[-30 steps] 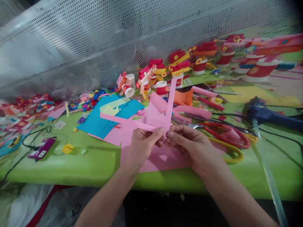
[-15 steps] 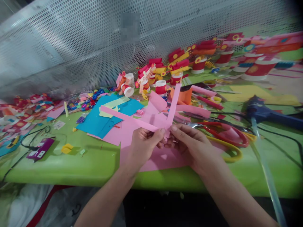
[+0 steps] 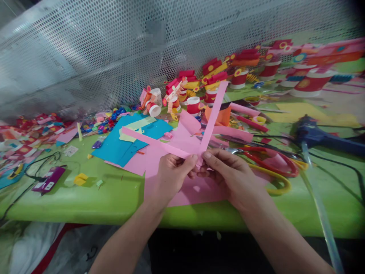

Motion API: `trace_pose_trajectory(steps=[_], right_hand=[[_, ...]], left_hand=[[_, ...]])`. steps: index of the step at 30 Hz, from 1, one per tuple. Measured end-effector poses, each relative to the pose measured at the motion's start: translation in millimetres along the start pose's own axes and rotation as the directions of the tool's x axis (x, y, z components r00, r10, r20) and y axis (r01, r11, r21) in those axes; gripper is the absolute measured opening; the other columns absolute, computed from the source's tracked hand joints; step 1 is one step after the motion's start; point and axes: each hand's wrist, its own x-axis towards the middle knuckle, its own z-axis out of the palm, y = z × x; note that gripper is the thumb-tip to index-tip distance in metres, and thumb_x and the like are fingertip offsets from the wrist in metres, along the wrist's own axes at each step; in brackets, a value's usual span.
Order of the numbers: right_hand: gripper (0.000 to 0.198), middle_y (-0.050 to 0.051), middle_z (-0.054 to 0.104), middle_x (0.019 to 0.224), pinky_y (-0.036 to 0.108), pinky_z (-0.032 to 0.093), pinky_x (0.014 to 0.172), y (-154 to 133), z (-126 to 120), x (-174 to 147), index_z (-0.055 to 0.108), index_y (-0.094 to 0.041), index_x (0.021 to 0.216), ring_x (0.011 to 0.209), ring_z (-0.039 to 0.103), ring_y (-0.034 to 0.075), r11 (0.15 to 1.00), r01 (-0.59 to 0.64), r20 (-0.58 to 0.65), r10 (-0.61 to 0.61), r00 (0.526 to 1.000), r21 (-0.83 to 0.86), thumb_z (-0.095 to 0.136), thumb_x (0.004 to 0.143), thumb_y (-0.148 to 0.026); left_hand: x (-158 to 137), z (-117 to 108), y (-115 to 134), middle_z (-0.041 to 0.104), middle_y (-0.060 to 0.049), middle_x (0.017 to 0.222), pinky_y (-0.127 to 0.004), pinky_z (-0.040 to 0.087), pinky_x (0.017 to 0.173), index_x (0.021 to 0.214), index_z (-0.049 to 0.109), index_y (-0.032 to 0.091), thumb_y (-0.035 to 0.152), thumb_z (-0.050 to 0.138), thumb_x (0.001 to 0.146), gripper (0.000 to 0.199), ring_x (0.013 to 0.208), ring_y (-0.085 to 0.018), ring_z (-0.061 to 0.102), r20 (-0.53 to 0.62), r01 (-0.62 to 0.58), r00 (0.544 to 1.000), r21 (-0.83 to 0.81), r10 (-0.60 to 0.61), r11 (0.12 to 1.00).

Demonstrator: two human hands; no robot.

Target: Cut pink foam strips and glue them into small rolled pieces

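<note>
Between my hands two arms of pink paper strip meet at a corner; whether it is one folded strip or two strips I cannot tell. My left hand [image 3: 175,173] is closed, its thumb pinching the left strip [image 3: 154,142], which reaches out to the left. My right hand [image 3: 228,173] pinches the base of the other strip [image 3: 213,116], which points up and away. The fingertips of both hands nearly touch at the join and partly hide it. Below them lies a large pink paper sheet [image 3: 159,186].
Scissors [image 3: 270,161] with red and yellow handles lie right of my right hand. A blue glue gun [image 3: 310,133] with a clear glue stick is at the right. Blue paper [image 3: 111,146], a purple power socket [image 3: 49,180] and decorated red paper cups [image 3: 194,105] surround the work.
The right-hand strip now stretches farther up and leans more to the right. Both hands stay nearly in place, still pinching at the corner.
</note>
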Motion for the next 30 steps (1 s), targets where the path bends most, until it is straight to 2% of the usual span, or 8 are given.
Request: trace_pose_trajectory(steps=[3, 11, 16, 20, 25, 30], right_hand=[[0.022, 0.0, 0.075, 0.074, 0.027, 0.059, 0.067, 0.0, -0.2, 0.2, 0.074, -0.023, 0.076, 0.066, 0.071, 0.014, 1.0, -0.001, 0.018, 0.001, 1.0, 0.018, 0.086, 0.08, -0.041], [0.021, 0.0, 0.077, 0.077, 0.029, 0.061, 0.072, -2.9, 2.3, -0.3, 0.079, -0.024, 0.083, 0.065, 0.071, 0.014, 1.0, -0.007, 0.003, 0.006, 1.0, 0.009, 0.093, 0.071, -0.035], [0.019, 0.0, 0.077, 0.076, 0.03, 0.062, 0.071, -3.4, 3.1, 0.2, 0.08, -0.023, 0.083, 0.062, 0.07, 0.013, 1.0, 0.003, 0.044, -0.004, 0.999, 0.031, 0.092, 0.072, -0.034], [0.026, 0.001, 0.076, 0.077, 0.034, 0.063, 0.076, -1.5, 1.8, 0.0, 0.077, -0.022, 0.081, 0.067, 0.071, 0.016, 1.0, 0.008, 0.023, -0.008, 1.0, 0.01, 0.094, 0.069, -0.039], [0.03, 0.0, 0.071, 0.073, 0.031, 0.061, 0.074, 0.3, -0.7, 0.5, 0.075, -0.022, 0.078, 0.066, 0.067, 0.014, 0.999, 0.013, -0.029, -0.014, 0.999, -0.042, 0.095, 0.067, -0.042], [0.027, 0.0, 0.072, 0.074, 0.029, 0.061, 0.075, 0.2, -0.9, 0.4, 0.075, -0.022, 0.077, 0.068, 0.068, 0.014, 0.999, 0.017, 0.003, -0.017, 1.0, -0.036, 0.094, 0.069, -0.04]], left_hand=[[-0.4, -0.1, -0.5, 0.067, -0.002, 0.059, -0.022, 0.052, 0.053, 0.066, 0.072, 0.015, 0.037, 0.075, 0.085, 0.029, 0.052, -0.01, 0.06, -0.006, -0.004, 1.0, 0.014, 0.004, 1.0], [-0.5, -0.7, -1.4, 0.069, -0.003, 0.061, -0.023, 0.052, 0.054, 0.066, 0.073, 0.015, 0.04, 0.075, 0.086, 0.032, 0.053, -0.011, 0.062, 0.004, -0.005, 1.0, 0.008, 0.005, 1.0], [-1.4, -2.4, -3.8, 0.069, -0.003, 0.065, -0.022, 0.052, 0.055, 0.07, 0.074, 0.014, 0.037, 0.074, 0.088, 0.03, 0.057, -0.011, 0.062, 0.046, -0.001, 0.999, -0.067, 0.004, 0.998], [-2.0, -2.2, -3.7, 0.069, -0.003, 0.066, -0.022, 0.051, 0.056, 0.073, 0.076, 0.015, 0.035, 0.074, 0.088, 0.026, 0.06, -0.012, 0.062, 0.059, -0.004, 0.998, -0.113, 0.011, 0.994], [-1.0, -2.8, -3.0, 0.07, -0.005, 0.066, -0.024, 0.051, 0.056, 0.071, 0.075, 0.014, 0.036, 0.072, 0.087, 0.028, 0.056, -0.012, 0.06, 0.079, 0.091, 0.994, -0.212, -0.076, 0.973], [0.4, -3.2, -2.8, 0.07, -0.005, 0.063, -0.024, 0.05, 0.054, 0.07, 0.075, 0.012, 0.033, 0.073, 0.083, 0.024, 0.054, -0.011, 0.059, 0.068, 0.127, 0.991, -0.242, -0.113, 0.962]])
